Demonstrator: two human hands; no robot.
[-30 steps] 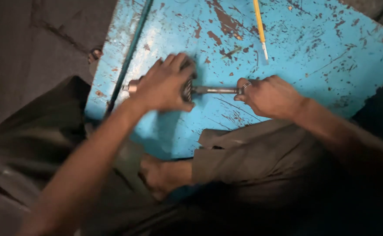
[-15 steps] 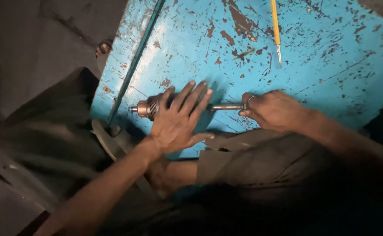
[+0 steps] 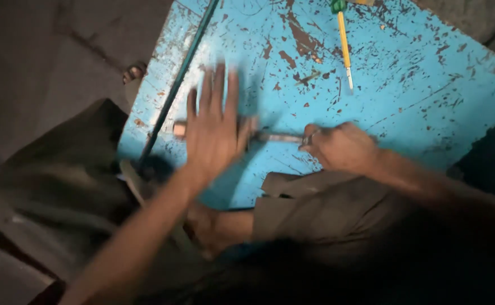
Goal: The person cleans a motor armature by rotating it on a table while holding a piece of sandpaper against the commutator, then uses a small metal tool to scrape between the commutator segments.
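A metal shaft (image 3: 278, 137) lies across a worn blue board (image 3: 417, 73). Its thicker left end (image 3: 178, 129) pokes out from under my left hand (image 3: 216, 130). That hand is flat, fingers spread, blurred with motion, lying over the shaft's left part. My right hand (image 3: 340, 148) is closed around the shaft's right end, near the board's front edge. The middle of the shaft shows bare between the two hands.
A yellow screwdriver with a green handle (image 3: 343, 39) lies at the back of the board. A dark thin rod (image 3: 177, 85) runs along the board's left side. My knees in dark cloth (image 3: 315, 209) sit below the board. Dark floor lies to the left.
My left hand has opened from a grip on the shaft's left part to a flat, spread palm and has slid forward over it. My right hand keeps its hold.
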